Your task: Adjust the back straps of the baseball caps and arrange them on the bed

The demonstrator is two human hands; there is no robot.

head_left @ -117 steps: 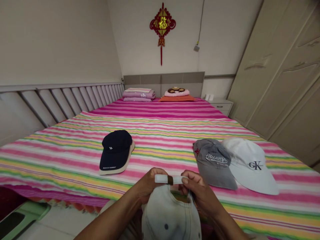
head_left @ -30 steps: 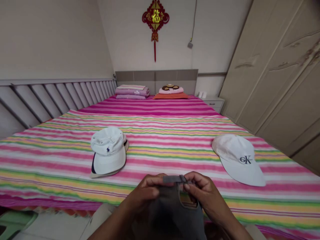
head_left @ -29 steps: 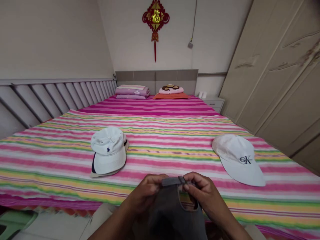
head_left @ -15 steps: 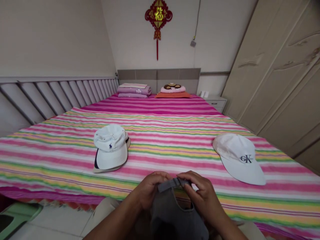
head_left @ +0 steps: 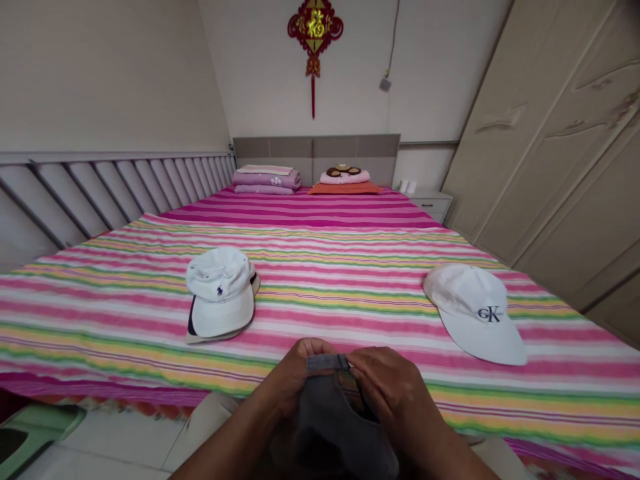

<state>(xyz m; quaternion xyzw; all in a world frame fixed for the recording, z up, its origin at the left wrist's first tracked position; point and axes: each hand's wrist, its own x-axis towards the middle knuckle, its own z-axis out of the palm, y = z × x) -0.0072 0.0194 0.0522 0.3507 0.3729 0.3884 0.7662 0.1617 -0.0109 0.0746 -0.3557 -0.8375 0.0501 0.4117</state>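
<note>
Dark-grey soft fabric baseball cap (head_left: 327, 413) sits between and just below the grips; left grip (head_left: 295, 371) and right grip (head_left: 390, 387) both pinch its grey fabric back strap (head_left: 323, 363). Probably light, floppy, not fragile, low slip; best held by the strap ends.

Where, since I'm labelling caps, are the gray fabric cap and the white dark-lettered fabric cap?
Gray fabric cap (head_left: 340, 427), head view: back of the crown.
White dark-lettered fabric cap (head_left: 469, 291), head view: middle of the crown.
</note>
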